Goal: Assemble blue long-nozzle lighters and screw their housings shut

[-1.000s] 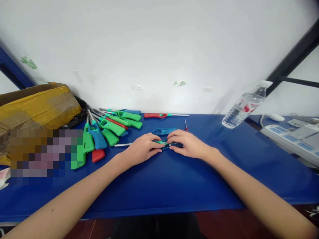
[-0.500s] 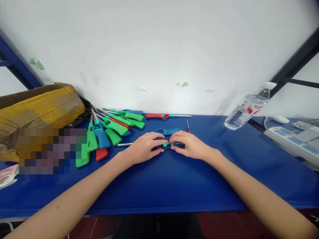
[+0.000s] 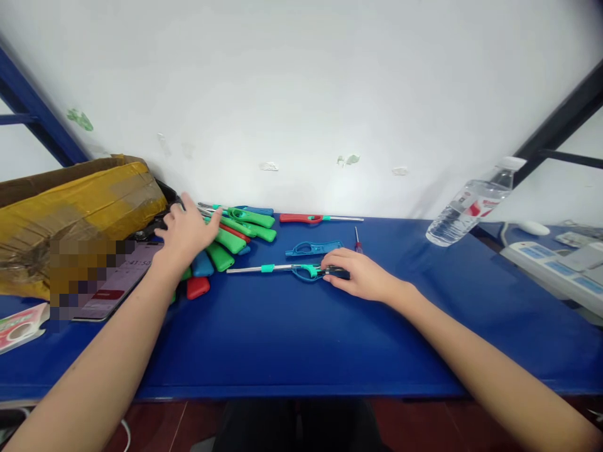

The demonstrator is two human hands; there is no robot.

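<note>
My right hand [image 3: 355,273] grips the handle end of an opened long-necked lighter [image 3: 282,267] lying on the blue table. Its metal tube, green collar and trigger show, with a black part under my fingers. Just behind it lies a loose blue handle shell [image 3: 315,248]. My left hand [image 3: 186,232] is raised over the left side, fingers spread and holding nothing, near a pile of green, blue and red lighters [image 3: 228,240]. Part of that pile is hidden by the hand. A small screwdriver [image 3: 358,240] lies behind my right hand.
A red lighter [image 3: 301,218] lies along the wall. On the left are a taped cardboard box [image 3: 89,220], a phone [image 3: 110,292] and a printed card [image 3: 21,326]. A water bottle [image 3: 468,204] and a white power strip [image 3: 556,263] stand to the right.
My left hand has let go of the opened lighter and moved left and back to the pile, its fingers spreading. My right hand stays at the lighter's handle.
</note>
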